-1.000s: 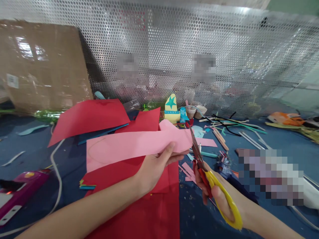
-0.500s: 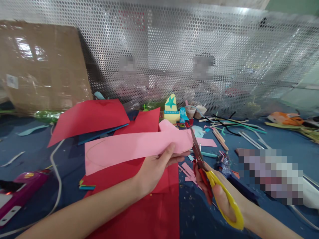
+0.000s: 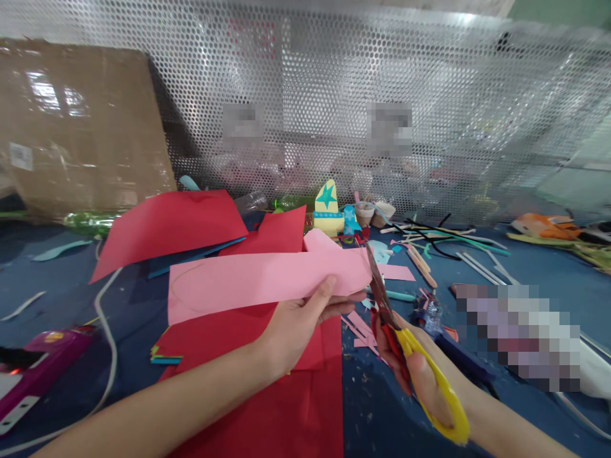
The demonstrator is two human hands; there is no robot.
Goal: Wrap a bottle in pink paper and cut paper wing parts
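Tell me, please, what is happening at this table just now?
A person holds a pink paper strip in the left hand, gripping it near its right end with the thumb on top. The right hand holds scissors with yellow and red handles, their blades at that same end; whether they are biting into the paper is hard to tell. Red paper lies beneath the strip, and pink offcuts lie on the blue tabletop nearby.

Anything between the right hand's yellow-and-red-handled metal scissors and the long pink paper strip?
Nothing visible: the scissors have their blades at the right end of the strip. The left hand grips it nearby.
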